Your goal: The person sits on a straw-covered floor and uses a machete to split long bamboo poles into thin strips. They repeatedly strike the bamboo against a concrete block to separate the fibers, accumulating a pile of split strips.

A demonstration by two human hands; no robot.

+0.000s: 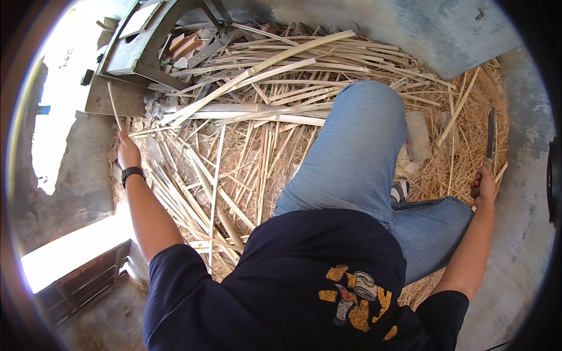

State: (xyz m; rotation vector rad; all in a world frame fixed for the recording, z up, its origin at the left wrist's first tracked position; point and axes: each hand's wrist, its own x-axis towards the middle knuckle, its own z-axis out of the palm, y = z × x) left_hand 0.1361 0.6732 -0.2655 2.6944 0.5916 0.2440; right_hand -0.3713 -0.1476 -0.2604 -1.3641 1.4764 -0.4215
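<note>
My left hand [129,152], with a dark band on its wrist, is stretched out to the far left. It is closed around a thin pale bamboo strip [113,104] that points up and away from me. Out to the right, my right hand [485,182] grips the handle of a knife [490,133] whose long dark blade points away from me. The two hands are wide apart, one on each side of my body. Long split bamboo strips [263,64] lie heaped across the floor in front of me.
My bent legs in jeans [357,140] take up the middle. A worn wooden cabinet [130,50] stands at the far left. Shavings [480,88] cover the floor at right, beside a flat grey block [417,136]. A bluish wall [515,245] runs close along the right.
</note>
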